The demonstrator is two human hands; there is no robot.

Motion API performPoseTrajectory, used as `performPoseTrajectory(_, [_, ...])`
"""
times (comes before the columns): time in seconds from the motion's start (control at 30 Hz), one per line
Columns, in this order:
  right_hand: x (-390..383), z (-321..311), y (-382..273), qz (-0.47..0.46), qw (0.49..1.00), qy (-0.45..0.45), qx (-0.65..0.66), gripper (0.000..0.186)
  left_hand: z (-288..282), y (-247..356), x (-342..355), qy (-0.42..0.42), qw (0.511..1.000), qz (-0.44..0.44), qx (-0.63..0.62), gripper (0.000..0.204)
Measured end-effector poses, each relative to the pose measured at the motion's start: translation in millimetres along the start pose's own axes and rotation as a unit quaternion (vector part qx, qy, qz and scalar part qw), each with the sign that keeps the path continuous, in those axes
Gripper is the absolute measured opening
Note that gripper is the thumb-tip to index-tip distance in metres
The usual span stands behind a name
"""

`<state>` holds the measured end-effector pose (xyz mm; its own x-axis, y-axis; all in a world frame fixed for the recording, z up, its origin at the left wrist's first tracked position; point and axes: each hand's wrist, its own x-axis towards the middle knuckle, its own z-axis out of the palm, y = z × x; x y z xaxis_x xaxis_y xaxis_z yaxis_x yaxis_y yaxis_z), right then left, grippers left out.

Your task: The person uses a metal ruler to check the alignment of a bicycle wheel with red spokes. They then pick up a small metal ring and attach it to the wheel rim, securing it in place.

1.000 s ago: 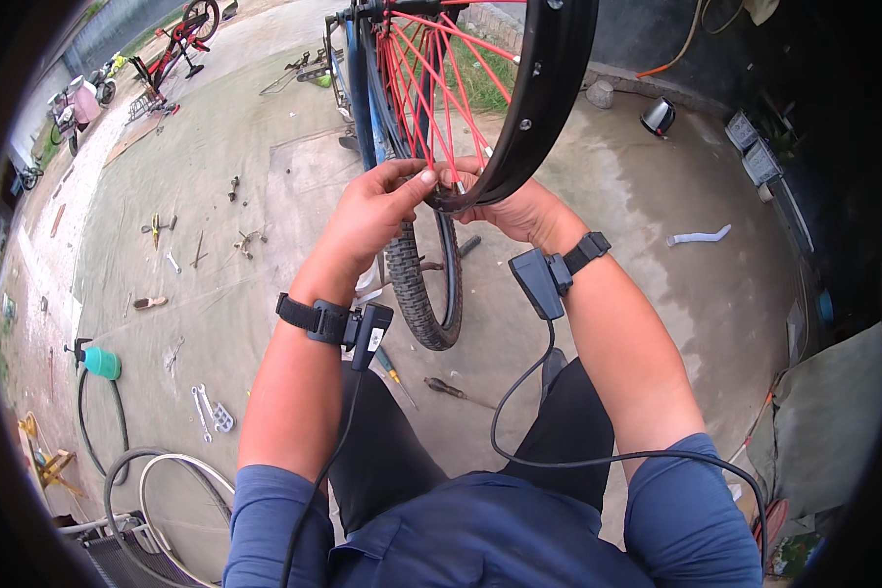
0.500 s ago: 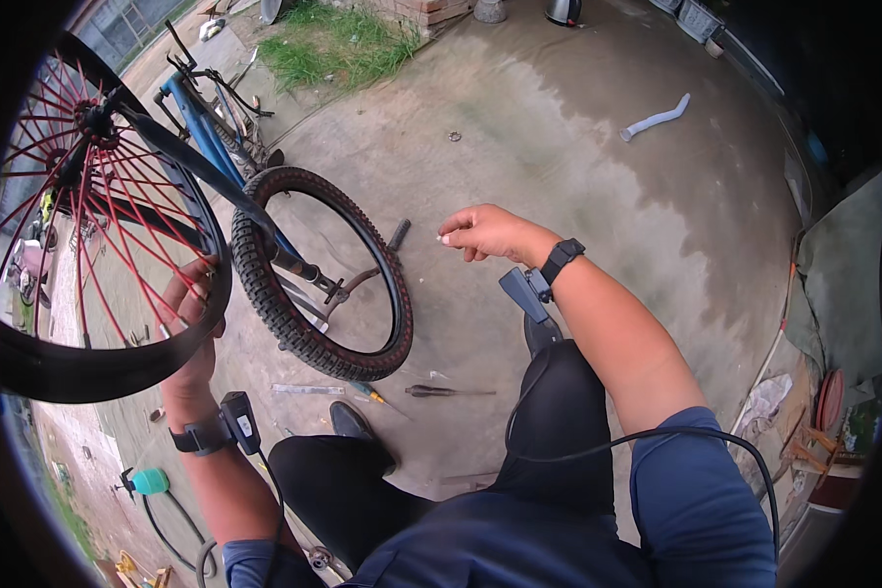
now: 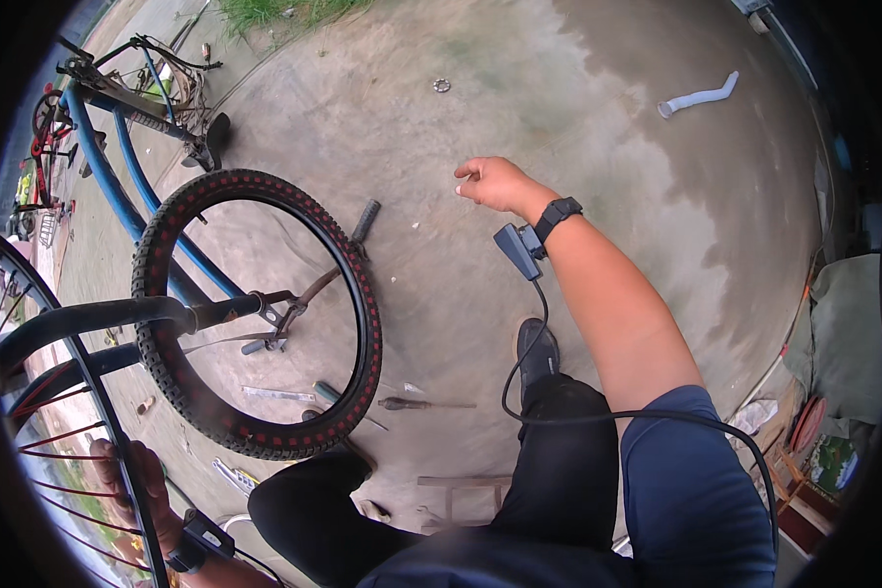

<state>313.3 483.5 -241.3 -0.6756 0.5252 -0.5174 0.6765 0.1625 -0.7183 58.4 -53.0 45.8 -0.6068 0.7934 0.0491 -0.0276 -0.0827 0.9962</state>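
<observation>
My left hand (image 3: 130, 475), at the lower left, is closed round the black rim of a red-spoked wheel (image 3: 78, 363), which is partly out of view. My right hand (image 3: 488, 184) is in the air right of centre, fingers pinched on a small pale piece (image 3: 463, 189) too small to name. Left of it a blue bicycle frame (image 3: 109, 170) is mounted with its dark fork stretching toward the red-spoked wheel. A knobbly tyre with red marks (image 3: 361, 323) stands beside the fork, and a handlebar grip (image 3: 367, 220) lies behind that.
A white bent tube (image 3: 698, 98) and a small metal ring (image 3: 442, 85) lie on the concrete floor. Tools (image 3: 407, 403) lie by my feet, near a metal piece (image 3: 461, 480). Grass (image 3: 274, 12) grows at the back; cloth and oddments (image 3: 833, 343) line the right side.
My hands have parted: the left has carried the wheel down to the lower left, the right has left the rim and moved up slightly. The view has turned, showing more of the bicycle.
</observation>
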Motion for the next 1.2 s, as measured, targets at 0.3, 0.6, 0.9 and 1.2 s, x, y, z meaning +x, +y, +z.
performPoseTrajectory(0.3, [110, -21, 30, -0.043, 0.961, 0.04, -0.27, 0.071, -21, -2, -20, 0.061, 0.998, 0.006, 0.019, 0.065])
performPoseTrajectory(0.6, [204, -21, 41, -0.032, 0.94, 0.031, -0.338, 0.075, -6, -27, -13, 0.223, 0.974, 0.037, 0.031, 0.062])
performPoseTrajectory(0.9, [269, -30, 44, -0.005, 0.917, 0.011, -0.4, 0.065, 19, -32, 4, 0.326, 0.945, 0.03, 0.004, 0.059])
performPoseTrajectory(1.2, [317, -38, 53, -0.001, 0.9, 0.042, -0.433, 0.052, 29, 0, -1, 0.502, 0.86, 0.068, -0.069, 0.058])
